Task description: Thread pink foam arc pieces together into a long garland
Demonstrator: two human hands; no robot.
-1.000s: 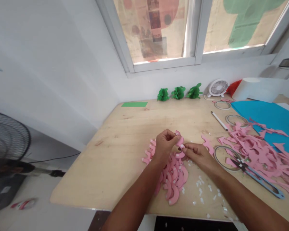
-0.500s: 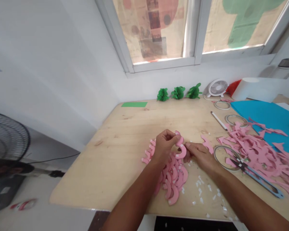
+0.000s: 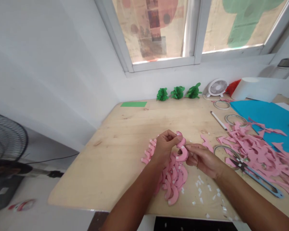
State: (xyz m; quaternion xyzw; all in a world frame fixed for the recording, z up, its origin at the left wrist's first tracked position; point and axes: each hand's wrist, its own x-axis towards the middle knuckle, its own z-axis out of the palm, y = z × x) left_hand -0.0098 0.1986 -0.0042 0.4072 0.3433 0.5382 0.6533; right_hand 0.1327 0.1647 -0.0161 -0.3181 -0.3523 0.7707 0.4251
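My left hand (image 3: 165, 145) pinches a wavy, S-shaped pink paper cutout (image 3: 182, 153) between thumb and fingers, holding it above the table. Small white tape patches show on the cutout. At its right edge, my right hand (image 3: 202, 158) has thumb and forefinger pressed together; what lies between those tips is too small to make out. Under and in front of my left hand lies a heap of similar curved pink paper cutouts (image 3: 172, 183), many with white patches at their ends. My left hand and forearm hide part of this heap.
White paper bits (image 3: 200, 186) lie scattered near the front edge. To the right are pink paper scraps (image 3: 260, 147), blue-handled scissors (image 3: 262, 179), tape rolls (image 3: 236, 120), a white pen (image 3: 218, 120) and blue sheets (image 3: 279, 125). Green paper ornaments (image 3: 177, 92) and a small fan (image 3: 217, 87) stand behind.
My right hand has turned and its fingers have opened out somewhat beside the cutout, showing more of the palm side. My left hand stays almost still with the cutout.
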